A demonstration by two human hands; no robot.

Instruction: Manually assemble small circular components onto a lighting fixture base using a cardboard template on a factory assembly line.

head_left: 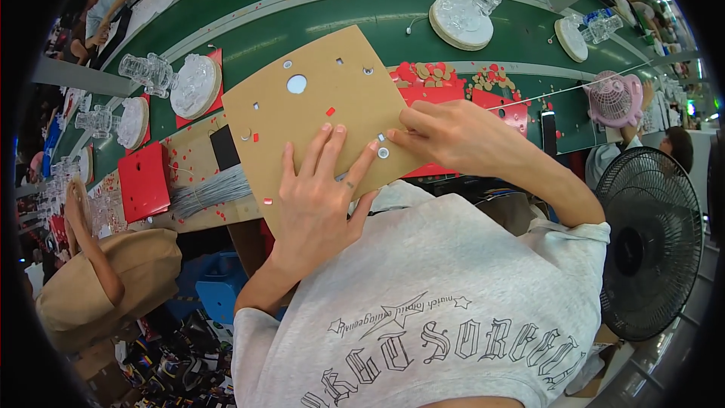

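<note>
A tan cardboard sheet is tilted in front of me, pierced by a large round hole and several small round and square ones. Little red scraps lie on its face. My left hand rests flat on the lower part of the sheet with its fingers spread. At the right edge, my right hand has its fingers curled together in a pinch, beside a small square hole and a round hole. Whatever sits between those fingertips is hidden.
Clear glass-like pieces on round white bases stand on the green bench. A red punched sheet and a bundle of grey wires lie left. Red sheets with loose cut-out discs, a phone-like black object, and a black fan are right.
</note>
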